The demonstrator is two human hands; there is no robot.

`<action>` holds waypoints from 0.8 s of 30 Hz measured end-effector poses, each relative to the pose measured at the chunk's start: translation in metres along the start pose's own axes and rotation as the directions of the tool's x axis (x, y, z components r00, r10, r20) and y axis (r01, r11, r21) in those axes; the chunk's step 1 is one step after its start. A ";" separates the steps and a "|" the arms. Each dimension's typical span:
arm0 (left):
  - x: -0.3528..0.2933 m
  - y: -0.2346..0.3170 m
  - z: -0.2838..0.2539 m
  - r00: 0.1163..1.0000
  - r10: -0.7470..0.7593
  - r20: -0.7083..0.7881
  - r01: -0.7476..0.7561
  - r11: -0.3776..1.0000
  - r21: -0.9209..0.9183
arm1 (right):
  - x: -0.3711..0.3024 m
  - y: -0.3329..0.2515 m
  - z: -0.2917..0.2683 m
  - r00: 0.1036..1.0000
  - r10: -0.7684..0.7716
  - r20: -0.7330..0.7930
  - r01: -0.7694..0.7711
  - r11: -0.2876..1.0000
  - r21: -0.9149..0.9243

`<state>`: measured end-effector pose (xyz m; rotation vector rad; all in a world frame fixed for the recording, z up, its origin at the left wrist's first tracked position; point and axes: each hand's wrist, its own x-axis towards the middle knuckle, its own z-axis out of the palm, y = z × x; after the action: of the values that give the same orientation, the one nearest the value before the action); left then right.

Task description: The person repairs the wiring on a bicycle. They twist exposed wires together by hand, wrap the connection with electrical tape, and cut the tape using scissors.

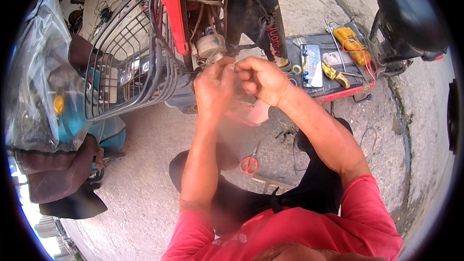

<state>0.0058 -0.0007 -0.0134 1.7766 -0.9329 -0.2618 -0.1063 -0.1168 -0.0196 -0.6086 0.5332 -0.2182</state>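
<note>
My left hand [212, 87] and my right hand [265, 78] meet in front of an opened electric scooter, fingertips pinched close together. Whatever lies between the fingers is too small and too covered to name. Just above them is a pale grey round part [210, 46], with loose wires [223, 5] hanging around it. A red body panel [173, 14] stands upright to its left. Below the right hand, a pinkish translucent piece [251, 112] shows, partly hidden by the hands.
A black wire basket [130, 75] juts out at left. On the footboard [321, 43] lie a yellow multimeter [352, 42], a phone [312, 66] and a yellow-handled tool [335, 75]. Red-handled scissors [249, 165] rest on the concrete. A black seat [408, 14] is at upper right.
</note>
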 end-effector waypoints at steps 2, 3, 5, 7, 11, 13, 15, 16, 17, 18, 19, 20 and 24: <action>0.000 0.001 -0.001 1.000 -0.004 0.009 0.004 1.000 -0.008 | -0.004 0.003 0.004 0.984 -0.178 0.013 0.177 0.967 -0.183; 0.000 0.001 -0.001 1.000 -0.005 0.013 0.006 1.000 -0.013 | -0.006 0.004 0.005 0.964 -0.263 0.033 0.262 0.926 -0.271; 0.000 0.004 -0.001 1.000 0.000 0.018 0.001 1.000 -0.026 | -0.005 0.008 0.004 0.934 -0.352 0.062 0.353 0.882 -0.313; 0.000 0.004 0.000 1.000 0.002 0.017 -0.002 0.999 -0.038 | -0.003 0.010 0.003 0.910 -0.407 0.078 0.408 0.844 -0.347; 0.000 0.003 -0.001 1.000 -0.007 0.023 0.008 0.998 -0.056 | 0.000 0.013 0.005 0.877 -0.474 0.074 0.457 0.778 -0.431; 0.000 0.004 -0.001 0.999 -0.014 0.030 0.016 0.998 -0.059 | 0.001 0.014 0.004 0.850 -0.521 0.079 0.485 0.715 -0.503; 0.000 0.005 -0.001 0.999 -0.018 0.035 0.020 0.998 -0.061 | 0.002 0.015 0.002 0.816 -0.570 0.097 0.509 0.628 -0.589; 0.001 0.005 -0.001 0.999 -0.014 0.033 0.016 0.998 -0.058 | 0.002 0.015 0.002 0.814 -0.573 0.097 0.511 0.626 -0.589; 0.001 0.003 -0.001 0.999 -0.010 0.031 0.012 0.998 -0.056 | 0.002 0.015 0.003 0.812 -0.576 0.098 0.514 0.624 -0.589; 0.002 0.002 -0.001 1.000 -0.006 0.030 0.008 0.999 -0.053 | 0.002 0.015 0.003 0.810 -0.578 0.098 0.516 0.623 -0.588; 0.001 0.000 -0.001 1.000 -0.001 0.028 0.003 0.999 -0.051 | 0.001 0.014 0.005 0.832 -0.548 0.086 0.499 0.674 -0.545; 0.001 -0.003 -0.001 1.000 0.004 0.026 -0.002 0.999 -0.049 | -0.002 0.013 0.007 0.854 -0.515 0.075 0.479 0.722 -0.499; 0.000 0.001 0.000 0.999 -0.020 0.025 0.022 0.997 -0.072 | -0.001 0.011 0.003 0.896 -0.435 0.086 0.430 0.806 -0.407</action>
<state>0.0053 -0.0013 -0.0125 1.7214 -0.9111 -0.3270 -0.1052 -0.1058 -0.0239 -1.1535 0.4460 -0.5516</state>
